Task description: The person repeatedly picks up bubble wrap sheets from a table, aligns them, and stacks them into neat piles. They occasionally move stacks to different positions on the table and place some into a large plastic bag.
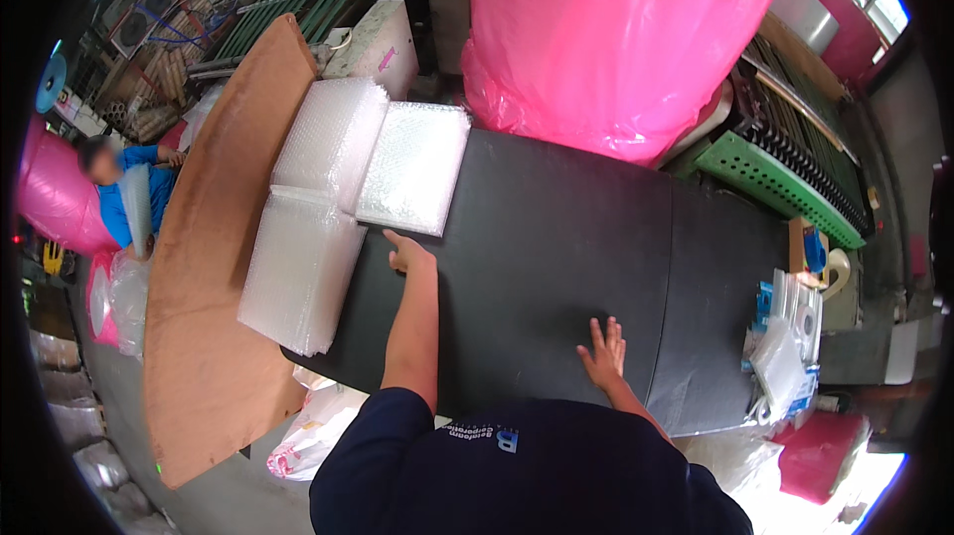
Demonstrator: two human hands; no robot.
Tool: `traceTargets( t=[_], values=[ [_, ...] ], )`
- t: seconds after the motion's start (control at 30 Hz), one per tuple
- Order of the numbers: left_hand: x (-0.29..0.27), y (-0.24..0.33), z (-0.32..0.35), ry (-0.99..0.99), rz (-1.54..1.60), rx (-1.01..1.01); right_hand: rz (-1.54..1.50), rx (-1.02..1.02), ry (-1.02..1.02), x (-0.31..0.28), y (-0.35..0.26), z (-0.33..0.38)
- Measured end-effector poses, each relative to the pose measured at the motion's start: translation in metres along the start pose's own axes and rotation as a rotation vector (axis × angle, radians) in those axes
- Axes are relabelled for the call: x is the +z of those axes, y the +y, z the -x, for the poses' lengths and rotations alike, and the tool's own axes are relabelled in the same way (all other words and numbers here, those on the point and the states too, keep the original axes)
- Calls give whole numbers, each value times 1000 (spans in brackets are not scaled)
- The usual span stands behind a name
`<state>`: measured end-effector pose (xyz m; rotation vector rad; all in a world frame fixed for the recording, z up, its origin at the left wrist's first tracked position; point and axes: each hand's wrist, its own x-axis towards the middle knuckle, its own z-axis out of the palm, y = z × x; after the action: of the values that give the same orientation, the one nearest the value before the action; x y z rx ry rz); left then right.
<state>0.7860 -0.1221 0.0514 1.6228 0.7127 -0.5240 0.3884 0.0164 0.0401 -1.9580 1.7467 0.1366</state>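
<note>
My left hand (409,255) is just below the near edge of a stack of clear bubble-wrap sheets (412,162), fingers reaching toward it and nothing held. Whether the fingertips touch the stack I cannot tell. Two more piles, a far bubble-wrap stack (328,138) and a near bubble-wrap stack (301,267), lie to its left along the table's end. Over the black tabletop (556,237), my right hand (604,354) is open and empty, its fingers spread.
A tall brown board (224,217) stands at the table's left end. Beyond the far edge is a large pink plastic-wrapped roll (616,38). Packets and papers (785,346) lie at the right end, near a green perforated machine guard (775,187). A person in blue (129,197) is behind the board.
</note>
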Motion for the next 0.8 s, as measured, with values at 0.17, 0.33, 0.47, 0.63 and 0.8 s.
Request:
traceTargets(
  t=[0.17, 0.33, 0.47, 0.63, 0.8],
  values=[
    [-102, -144, 30, -543, -506, 1459, 46, 477, 177, 48, 94, 116],
    [-230, -198, 101, -1613, -1182, 2100, -98, 777, 315, 70, 159, 219],
    [-234, -219, 106, -1799, -1313, 1901, -302, 1139, 77, 118, 201, 245],
    [-240, -230, 107, -1559, -1413, 2011, 6, 672, -431, 142, 235, 238],
    [-247, -255, 128, -1211, -1718, 1860, -146, 793, -515, 158, 248, 234]
  ],
)
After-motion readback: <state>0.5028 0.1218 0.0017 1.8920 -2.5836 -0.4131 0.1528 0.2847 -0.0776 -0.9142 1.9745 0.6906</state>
